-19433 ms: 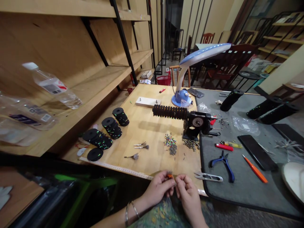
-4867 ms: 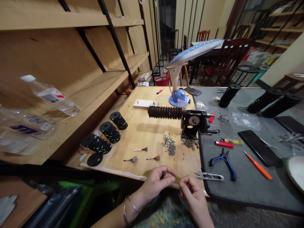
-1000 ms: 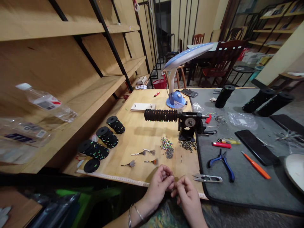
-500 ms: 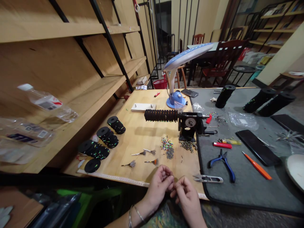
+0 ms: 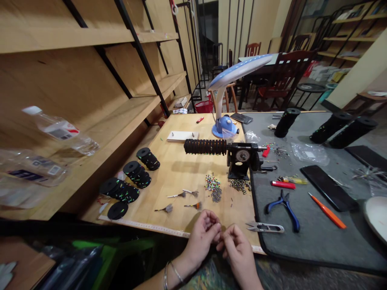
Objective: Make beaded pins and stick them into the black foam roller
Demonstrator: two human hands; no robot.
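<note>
At the table's near edge my left hand (image 5: 205,233) and my right hand (image 5: 237,245) meet, thumbs and fingers pinched together. Whatever lies between the fingertips is too small to make out. Just beyond them are several small feathery bundles on thin stems, one with an orange band (image 5: 195,206). Colourful beads (image 5: 212,182), tiny grey pieces (image 5: 216,195) and small metal parts (image 5: 240,185) lie in heaps farther off. Behind these stands a black hand-cranked winder (image 5: 241,161) with a row of black foam discs (image 5: 205,147) on its shaft. Thread snips (image 5: 266,227) rest right of my right hand.
Stacks of black foam spools (image 5: 120,190) stand on the left. A blue desk lamp (image 5: 225,127) rises at the back. On the grey mat (image 5: 284,249) lie blue-handled pliers (image 5: 284,209), an orange pen-like tool (image 5: 328,211), a red lighter (image 5: 283,185) and a black phone-like slab (image 5: 328,187).
</note>
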